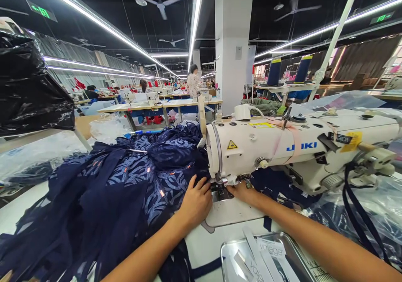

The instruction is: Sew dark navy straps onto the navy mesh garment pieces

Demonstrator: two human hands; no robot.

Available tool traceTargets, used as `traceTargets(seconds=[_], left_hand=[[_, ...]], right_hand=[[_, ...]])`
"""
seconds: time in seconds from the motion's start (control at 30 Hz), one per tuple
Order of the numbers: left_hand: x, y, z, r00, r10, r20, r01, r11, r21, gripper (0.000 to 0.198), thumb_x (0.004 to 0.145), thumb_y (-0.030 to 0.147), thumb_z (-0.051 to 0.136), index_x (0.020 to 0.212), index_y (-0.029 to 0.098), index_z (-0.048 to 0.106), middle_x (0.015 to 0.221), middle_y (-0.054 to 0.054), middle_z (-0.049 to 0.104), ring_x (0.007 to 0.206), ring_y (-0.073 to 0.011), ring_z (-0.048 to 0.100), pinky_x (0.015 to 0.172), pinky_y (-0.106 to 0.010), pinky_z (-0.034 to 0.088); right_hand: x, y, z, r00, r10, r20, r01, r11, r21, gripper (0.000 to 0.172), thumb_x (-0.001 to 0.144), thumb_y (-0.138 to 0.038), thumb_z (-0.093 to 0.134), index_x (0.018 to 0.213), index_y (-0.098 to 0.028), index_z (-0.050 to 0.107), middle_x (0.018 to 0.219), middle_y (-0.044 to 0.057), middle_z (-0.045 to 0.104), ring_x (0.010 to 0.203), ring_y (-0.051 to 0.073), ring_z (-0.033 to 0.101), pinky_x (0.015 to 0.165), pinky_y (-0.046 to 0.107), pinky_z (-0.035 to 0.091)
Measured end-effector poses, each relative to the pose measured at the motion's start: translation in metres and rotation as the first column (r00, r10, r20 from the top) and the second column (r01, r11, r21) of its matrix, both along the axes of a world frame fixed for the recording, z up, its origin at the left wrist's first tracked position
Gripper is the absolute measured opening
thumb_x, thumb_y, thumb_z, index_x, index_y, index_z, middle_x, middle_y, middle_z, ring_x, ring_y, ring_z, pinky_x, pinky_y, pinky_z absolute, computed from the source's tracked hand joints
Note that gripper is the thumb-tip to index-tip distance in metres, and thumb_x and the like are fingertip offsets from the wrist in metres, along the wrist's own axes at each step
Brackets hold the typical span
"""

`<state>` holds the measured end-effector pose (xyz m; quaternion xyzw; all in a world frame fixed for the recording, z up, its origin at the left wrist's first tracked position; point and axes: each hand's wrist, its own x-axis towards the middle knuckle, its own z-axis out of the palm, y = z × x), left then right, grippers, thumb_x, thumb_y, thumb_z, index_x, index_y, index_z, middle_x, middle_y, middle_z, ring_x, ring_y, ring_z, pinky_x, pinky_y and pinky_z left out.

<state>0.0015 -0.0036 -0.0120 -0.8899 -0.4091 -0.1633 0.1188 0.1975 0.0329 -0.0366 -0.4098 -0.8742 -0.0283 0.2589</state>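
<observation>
A white JUKI sewing machine (251, 142) stands before me, its presser foot and needle area low at the left end. My left hand (197, 200) lies left of the needle plate (221, 193), fingers spread, their tips against the edge of the navy fabric. From the right, my right hand (243, 193) reaches under the machine head close to the presser foot; its fingers look drawn together, partly hidden, and what they grip cannot be made out. A large heap of navy garments with pale-blue patterned lace (138, 181) covers the table's left side.
A metal tray (224, 252) with printed paper tags (270, 252) sits at the front. Navy cloth (273, 185) lies under the machine arm, and clear plastic (339, 211) at right. A black plastic bag (34, 85) stands at left. Behind are a pillar (234, 43) and a person (192, 81).
</observation>
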Motion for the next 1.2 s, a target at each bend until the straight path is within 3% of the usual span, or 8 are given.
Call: traceTargets(seconds=[0.1,0.23,0.33,0.5,0.77,1.0,1.2], left_hand=[[0.001,-0.003,-0.002,0.996,0.073,-0.058,-0.069,0.996,0.064,0.023,0.081,0.015,0.047,0.096,0.014,0.064,0.108,-0.011,0.062,0.116,-0.0305,0.043,0.101,-0.057,0.021],[0.003,0.002,0.001,0.984,0.089,-0.154,-0.090,0.996,-0.002,0.030,0.079,0.015,0.051,0.108,0.017,0.059,0.115,-0.010,0.058,0.120,-0.0330,0.037,0.100,-0.060,0.020],[0.005,0.008,0.004,0.979,0.070,-0.192,-0.081,0.996,-0.049,0.033,0.079,0.015,0.051,0.111,0.018,0.057,0.116,-0.009,0.057,0.120,-0.0325,0.037,0.100,-0.059,0.021],[0.006,0.011,0.004,0.979,0.054,-0.197,-0.066,0.996,-0.056,0.033,0.080,0.014,0.048,0.112,0.018,0.057,0.117,-0.009,0.057,0.119,-0.0308,0.038,0.099,-0.058,0.022],[0.005,0.015,0.007,0.978,0.026,-0.207,-0.041,0.997,-0.071,0.034,0.082,0.015,0.044,0.113,0.017,0.055,0.119,-0.008,0.056,0.117,-0.0309,0.039,0.100,-0.058,0.021],[0.005,0.023,0.006,0.978,0.007,-0.210,-0.027,0.996,-0.090,0.036,0.080,0.013,0.043,0.114,0.019,0.055,0.117,-0.008,0.057,0.114,-0.0291,0.042,0.099,-0.056,0.021],[0.005,0.027,0.004,0.987,-0.008,-0.163,-0.006,0.996,-0.084,0.035,0.080,0.012,0.043,0.112,0.020,0.056,0.114,-0.008,0.058,0.114,-0.0288,0.042,0.099,-0.057,0.021]], right_hand=[[0.006,-0.007,-0.001,0.998,-0.009,0.055,0.006,0.999,0.039,0.026,0.084,-0.014,0.042,0.090,-0.023,0.066,0.072,0.005,0.067,0.070,0.021,0.063,0.068,0.035,0.051],[0.008,-0.017,0.002,0.990,-0.024,0.138,0.008,0.993,0.117,0.033,0.084,-0.009,0.037,0.097,-0.023,0.063,0.084,0.006,0.068,0.076,0.020,0.062,0.071,0.034,0.050],[0.007,-0.019,0.002,0.990,-0.015,0.143,-0.005,0.991,0.136,0.027,0.086,-0.017,0.038,0.092,-0.021,0.064,0.086,0.008,0.068,0.081,0.023,0.062,0.074,0.036,0.049],[0.005,-0.017,-0.003,0.990,-0.033,0.136,0.015,0.992,0.129,0.025,0.087,-0.023,0.040,0.094,-0.020,0.064,0.085,0.007,0.068,0.084,0.025,0.061,0.078,0.040,0.048],[-0.004,-0.023,0.009,0.976,-0.090,0.197,0.077,0.994,0.072,0.017,0.082,-0.015,0.051,0.090,-0.018,0.065,0.081,0.008,0.068,0.078,0.025,0.062,0.075,0.037,0.049],[-0.006,-0.023,0.001,0.967,-0.167,0.192,0.140,0.980,0.144,0.017,0.085,-0.020,0.047,0.085,-0.024,0.064,0.071,0.004,0.066,0.069,0.020,0.061,0.066,0.030,0.050],[-0.009,-0.023,-0.002,0.951,-0.228,0.208,0.210,0.972,0.103,0.017,0.085,-0.020,0.047,0.086,-0.023,0.064,0.070,0.006,0.065,0.074,0.023,0.061,0.067,0.033,0.049]])
